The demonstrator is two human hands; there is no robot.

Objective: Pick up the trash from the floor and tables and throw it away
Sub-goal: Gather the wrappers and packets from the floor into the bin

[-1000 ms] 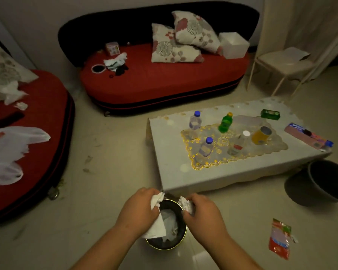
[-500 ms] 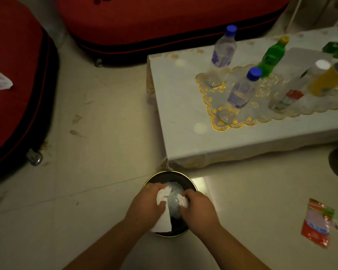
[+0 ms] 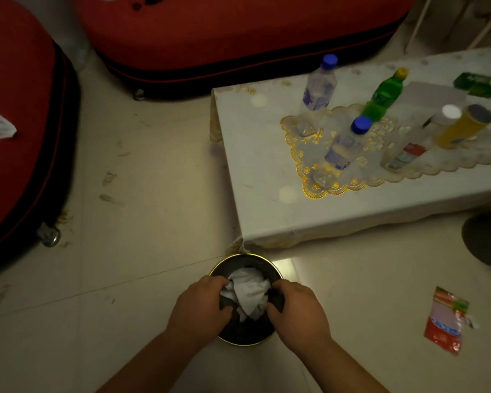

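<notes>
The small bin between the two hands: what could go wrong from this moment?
The crumpled white paper sits high in the bin, so it may spring back out when the left hand and right hand withdraw. Uneven pressing might tip the bin. The red wrapper on the floor could be stepped on or missed.

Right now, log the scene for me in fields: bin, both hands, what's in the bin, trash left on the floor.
bin: on floor beside table corner
left hand: at bin's left side, fingers curled inside, grip unclear
right hand: at bin's right side, likewise
tissue: white, crumpled, in bin between the hands
wrapper: red, on floor right of bin, untouched
</notes>
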